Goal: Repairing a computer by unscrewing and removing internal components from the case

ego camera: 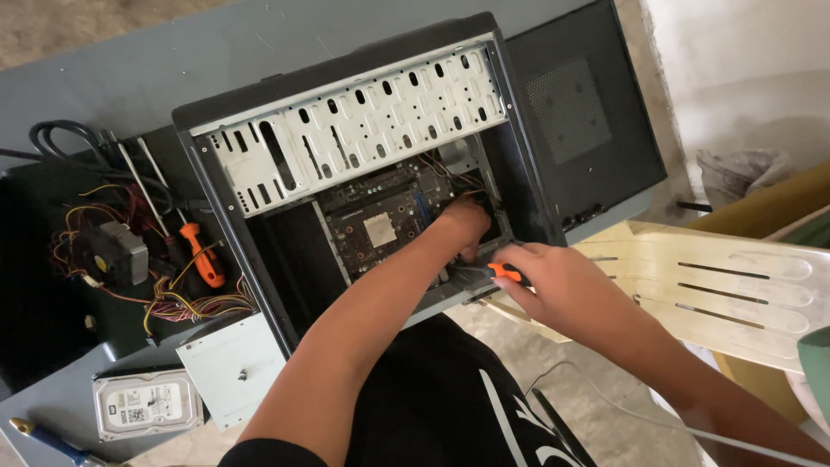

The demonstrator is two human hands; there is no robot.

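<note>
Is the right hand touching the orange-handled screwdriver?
Touching. The head view shows the right hand wrapped around the screwdriver handle at the computer case edge.

A grey table (173, 60) is seen on a bare concrete floor (605, 415), flanked by a cream plastic chair (718, 294) with a slotted back. A rough whitewashed wall (743, 60) is lit by soft daylight at upper right.
</note>
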